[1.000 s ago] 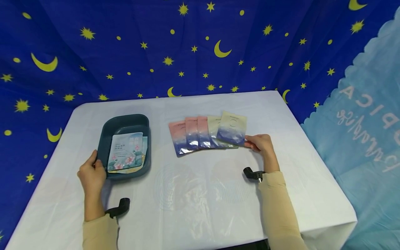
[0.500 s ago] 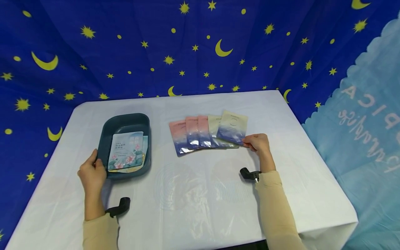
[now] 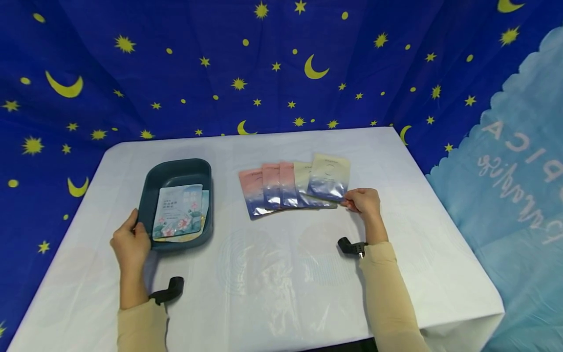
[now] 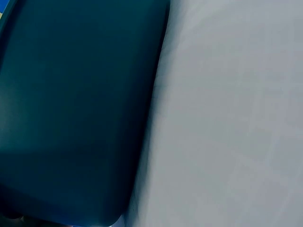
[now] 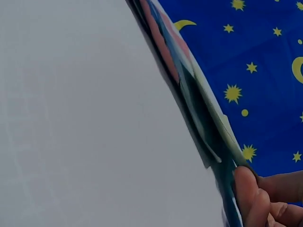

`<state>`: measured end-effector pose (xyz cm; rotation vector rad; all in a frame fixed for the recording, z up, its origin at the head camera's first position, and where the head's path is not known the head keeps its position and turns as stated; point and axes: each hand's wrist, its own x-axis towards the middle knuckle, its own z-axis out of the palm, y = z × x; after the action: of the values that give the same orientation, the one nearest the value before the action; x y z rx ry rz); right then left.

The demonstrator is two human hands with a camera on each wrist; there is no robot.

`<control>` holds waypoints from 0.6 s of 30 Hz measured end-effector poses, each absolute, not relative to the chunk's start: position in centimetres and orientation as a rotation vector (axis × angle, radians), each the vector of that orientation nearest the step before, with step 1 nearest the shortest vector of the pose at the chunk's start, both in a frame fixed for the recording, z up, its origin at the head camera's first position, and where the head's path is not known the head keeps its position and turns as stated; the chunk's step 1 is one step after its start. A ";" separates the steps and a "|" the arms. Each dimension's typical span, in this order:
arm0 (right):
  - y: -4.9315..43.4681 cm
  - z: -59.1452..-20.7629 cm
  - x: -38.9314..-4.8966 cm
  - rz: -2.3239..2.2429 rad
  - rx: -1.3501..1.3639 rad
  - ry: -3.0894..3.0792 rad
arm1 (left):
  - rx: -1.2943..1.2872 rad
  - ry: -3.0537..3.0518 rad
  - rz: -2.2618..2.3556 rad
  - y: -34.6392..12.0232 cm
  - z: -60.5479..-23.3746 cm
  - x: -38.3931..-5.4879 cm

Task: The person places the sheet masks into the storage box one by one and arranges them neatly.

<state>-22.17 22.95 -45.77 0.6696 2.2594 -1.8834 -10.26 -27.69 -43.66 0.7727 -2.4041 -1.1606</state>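
Note:
In the head view my left hand (image 3: 131, 242) grips the near left side of a dark teal plastic basin (image 3: 152, 177). A light blue flowered sachet (image 3: 178, 210) lies in the basin over a yellowish one (image 3: 189, 237). With thumb and fingers my right hand (image 3: 364, 201) pinches the lower right corner of a yellow-to-blue sheet mask packet (image 3: 329, 176). This packet tops the right end of an overlapping row; beside it lie another yellow packet (image 3: 301, 173) and pink ones (image 3: 251, 182). The right wrist view catches my right fingers (image 5: 246, 189) at the packet's edge.
A white cloth covers the table (image 3: 272, 274). Behind it hangs a blue curtain (image 3: 176, 73) with yellow moons and stars, and a light blue cloth (image 3: 519, 205) hangs at the right. In the left wrist view the basin's wall (image 4: 75, 94) fills the left side.
My right hand has shifted slightly left along the packet's corner, and the top packet's lower edge has risen and turned a little. The left hand and basin stay in place.

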 end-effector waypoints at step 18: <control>20.1 -42.6 -22.2 -2.071 0.478 2.279 | 0.795 -2.412 -1.172 -27.9 -43.5 -10.4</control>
<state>-22.21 20.09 -42.60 0.4782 2.2792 -2.0714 -10.42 -27.90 -43.51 0.7954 -2.4117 -1.1719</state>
